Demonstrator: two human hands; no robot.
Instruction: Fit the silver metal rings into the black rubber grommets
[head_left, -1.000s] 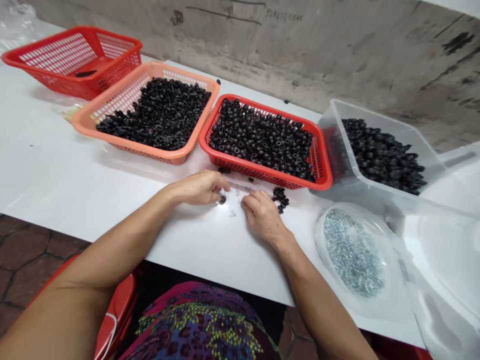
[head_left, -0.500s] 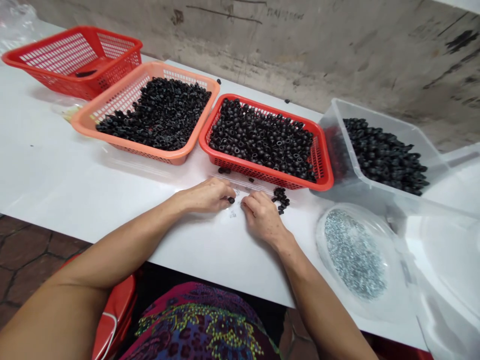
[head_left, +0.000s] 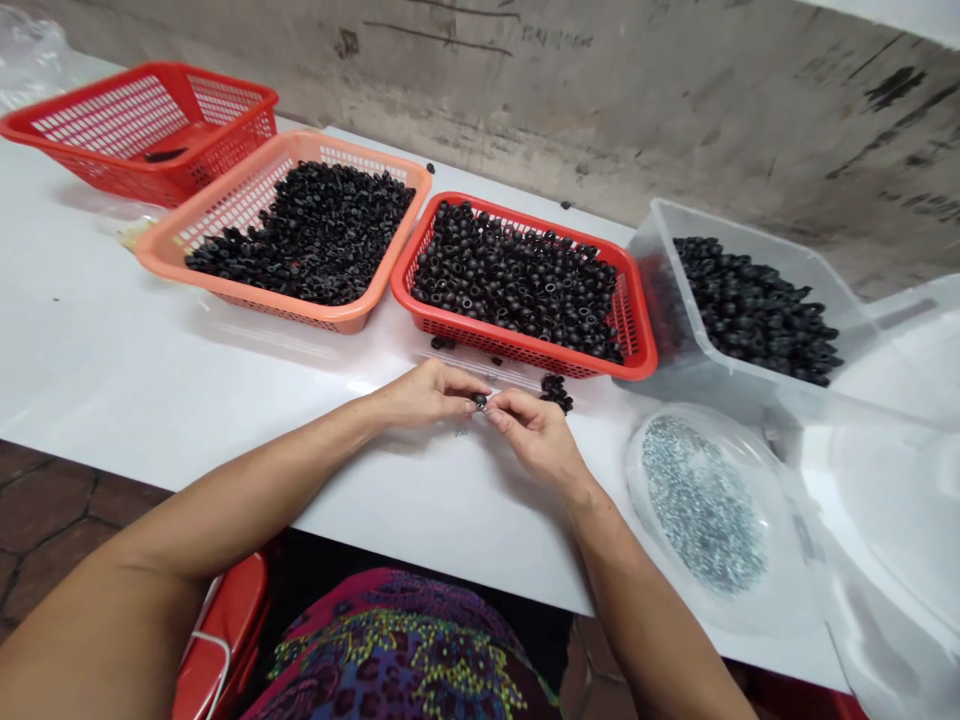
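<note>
My left hand (head_left: 427,395) pinches a small round black plastic piece (head_left: 480,400) between thumb and fingertips. Against it, from the other side, come the pinched fingertips of my right hand (head_left: 538,432); what they hold is too small to make out. A few tiny shiny bits (head_left: 461,432) lie on the white table under my hands. Just beyond my right hand sits a little heap of loose black pieces (head_left: 556,393). Behind both hands stands a red basket (head_left: 517,352) full of ring-like black pieces.
An orange basket (head_left: 352,315) of smaller black parts stands left of the red one, with another red basket (head_left: 225,150) farther left. On the right are a clear bin (head_left: 750,370) of black parts and a round clear container (head_left: 637,470) of small silvery pieces. A concrete wall (head_left: 480,100) closes off the back.
My two hands have come together, fingertips meeting at the black piece. The left hand has moved right and its piece is lifted off the table surface. The view has shifted slightly.
</note>
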